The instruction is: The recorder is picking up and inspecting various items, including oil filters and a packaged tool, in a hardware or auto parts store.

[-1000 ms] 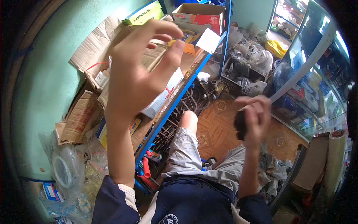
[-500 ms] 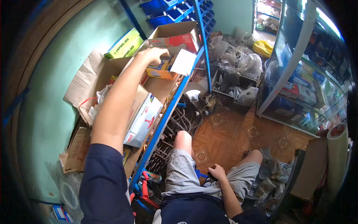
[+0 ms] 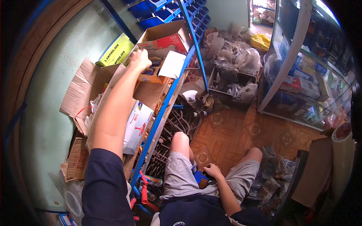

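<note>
The left hand (image 3: 139,59) was curled beside the open orange box (image 3: 151,78) near the far end of the blue-edged shelf (image 3: 159,116), the right hand (image 3: 213,171) half-curled between the knees, though I couldn't tell whether either gripped anything.

The left hand (image 3: 139,60) reaches near a lime-green box (image 3: 116,50) (right hand (image 3: 213,171) between the legs (image 3: 177,165)).
</note>
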Demonstrator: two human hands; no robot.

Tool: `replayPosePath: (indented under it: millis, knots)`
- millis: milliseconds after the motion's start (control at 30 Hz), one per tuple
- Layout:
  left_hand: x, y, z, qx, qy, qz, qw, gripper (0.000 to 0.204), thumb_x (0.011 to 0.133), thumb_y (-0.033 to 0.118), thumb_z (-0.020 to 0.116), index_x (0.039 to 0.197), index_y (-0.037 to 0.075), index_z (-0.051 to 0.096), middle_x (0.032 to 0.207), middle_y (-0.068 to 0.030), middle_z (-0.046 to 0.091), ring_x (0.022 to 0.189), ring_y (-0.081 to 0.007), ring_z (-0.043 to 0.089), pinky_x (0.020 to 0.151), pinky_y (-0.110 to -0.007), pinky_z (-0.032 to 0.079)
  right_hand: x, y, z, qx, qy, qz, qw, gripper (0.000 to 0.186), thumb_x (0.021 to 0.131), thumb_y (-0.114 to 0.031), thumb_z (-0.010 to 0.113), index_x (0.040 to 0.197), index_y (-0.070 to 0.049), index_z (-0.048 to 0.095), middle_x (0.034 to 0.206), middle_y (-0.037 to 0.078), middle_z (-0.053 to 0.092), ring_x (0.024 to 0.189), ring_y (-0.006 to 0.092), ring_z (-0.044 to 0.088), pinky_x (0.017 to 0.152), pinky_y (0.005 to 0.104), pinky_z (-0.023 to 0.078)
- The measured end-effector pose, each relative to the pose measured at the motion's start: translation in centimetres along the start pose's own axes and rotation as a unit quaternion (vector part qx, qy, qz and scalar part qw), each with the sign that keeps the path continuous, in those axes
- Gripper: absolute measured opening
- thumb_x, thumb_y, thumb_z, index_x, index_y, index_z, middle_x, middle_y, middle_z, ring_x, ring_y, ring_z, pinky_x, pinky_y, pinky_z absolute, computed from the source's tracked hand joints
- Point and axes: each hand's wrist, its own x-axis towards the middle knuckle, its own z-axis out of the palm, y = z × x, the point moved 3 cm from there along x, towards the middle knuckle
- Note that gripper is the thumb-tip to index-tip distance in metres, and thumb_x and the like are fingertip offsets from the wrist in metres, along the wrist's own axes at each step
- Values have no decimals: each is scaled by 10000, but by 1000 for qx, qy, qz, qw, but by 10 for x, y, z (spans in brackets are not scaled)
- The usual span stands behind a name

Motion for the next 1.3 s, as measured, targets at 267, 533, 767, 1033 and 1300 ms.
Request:
replayPosePath:
  millis: [267, 533, 767, 1033, 1300]
  knots:
    - [-6, -102, -44, -210, 30, -56, 976, 296, 797, 176, 711, 1041, 41, 808, 1135, -235, 776, 1099, -374, 751, 956, -451, 582, -5, -4, -3, -16, -14, -11, 1000, 669, 821, -561, 717, 1215, -23, 767, 1219, 257, 753, 1179, 390, 720, 1031, 460, 552]
    - [-61, -102, -78, -286, 203, 75, 933, 375, 828, 230, 721, 1138, 39, 811, 1121, -194, 796, 1047, -317, 774, 963, -392, 593, -17, 1, -8, -38, -17, -18, 999, 660, 829, -556, 695, 1227, -35, 770, 1236, 268, 745, 1186, 403, 717, 1035, 467, 555]
    - [-143, -93, -138, -605, 125, 64, 784, 364, 952, 187, 671, 1255, -1, 748, 1051, -118, 782, 928, -177, 751, 758, -288, 606, -31, -12, -21, -36, 5, -37, 999, 601, 834, -544, 713, 1154, -42, 796, 1142, 210, 787, 1081, 356, 759, 972, 432, 578]
    - [-348, 104, 18, -968, -104, 92, 208, 629, 1041, 264, 694, 1580, 133, 398, 1089, 38, 591, 833, -45, 558, 712, -213, 526, -36, -10, -13, -31, 36, -57, 997, 522, 855, -519, 694, 1127, -87, 805, 1152, 217, 779, 1137, 394, 732, 1019, 471, 560]
    - [-495, 178, 37, -913, -348, 92, 191, 823, 927, 32, 761, 1615, 111, 317, 1427, -109, 590, 1297, -247, 620, 1116, -443, 526, -77, -40, -37, -21, 124, -62, 990, 528, 882, -522, 698, 1077, -34, 745, 1094, 241, 773, 1087, 414, 732, 942, 476, 565]
